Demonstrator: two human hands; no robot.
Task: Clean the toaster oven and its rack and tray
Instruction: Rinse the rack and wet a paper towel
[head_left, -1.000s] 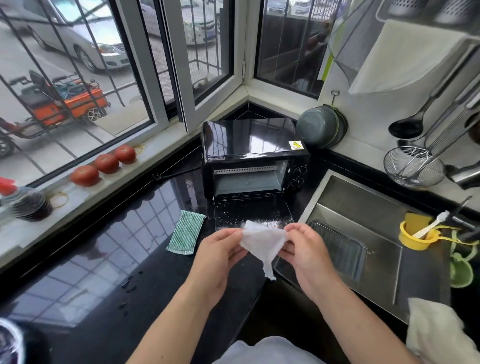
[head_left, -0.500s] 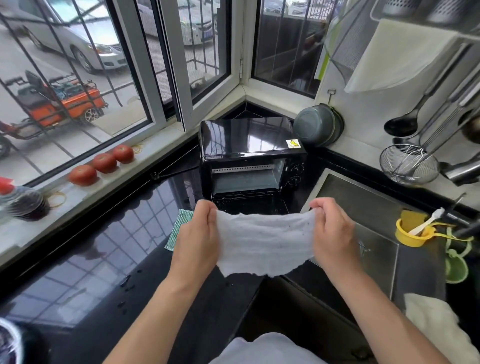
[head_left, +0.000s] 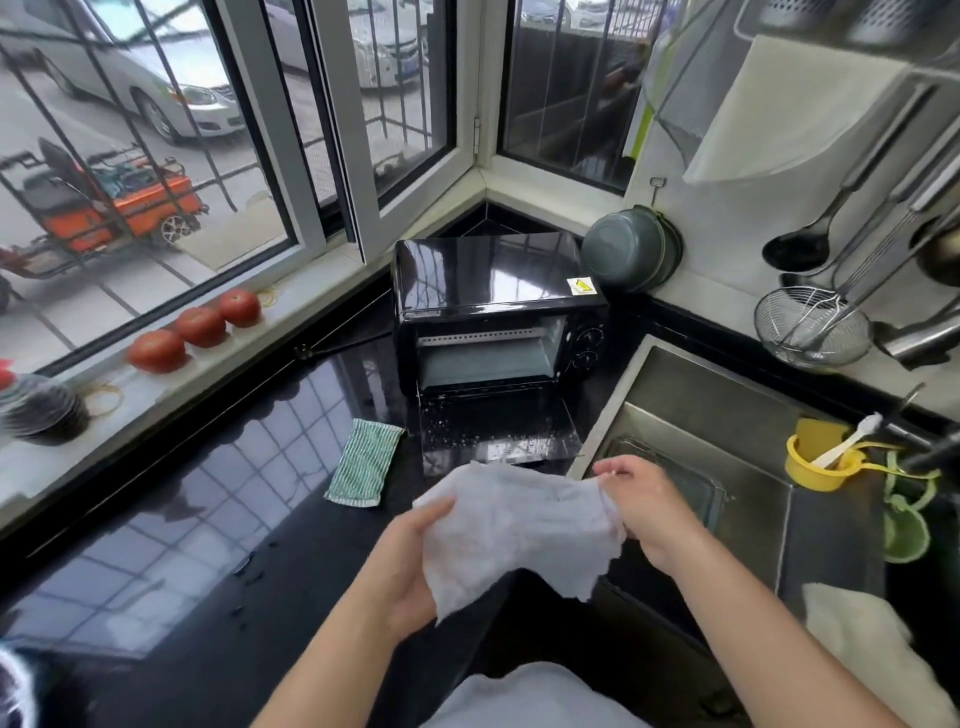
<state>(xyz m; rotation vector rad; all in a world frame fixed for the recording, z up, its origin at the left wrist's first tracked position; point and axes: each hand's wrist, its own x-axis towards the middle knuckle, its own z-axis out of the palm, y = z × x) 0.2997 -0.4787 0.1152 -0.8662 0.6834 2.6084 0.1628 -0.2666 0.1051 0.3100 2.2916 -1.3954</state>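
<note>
Both hands held a white wipe: the left hand (head_left: 410, 566) gripped it and the right hand (head_left: 644, 512) pinched its edge. The toaster oven (head_left: 493, 312) sat in the table's far corner, door down and wet. Wiping it looked next. A tray (head_left: 685, 488) lay in the sink (head_left: 727, 405).

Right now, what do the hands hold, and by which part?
Both hold the white wipe: left hand by its left edge, right hand pinching its right edge.
</note>
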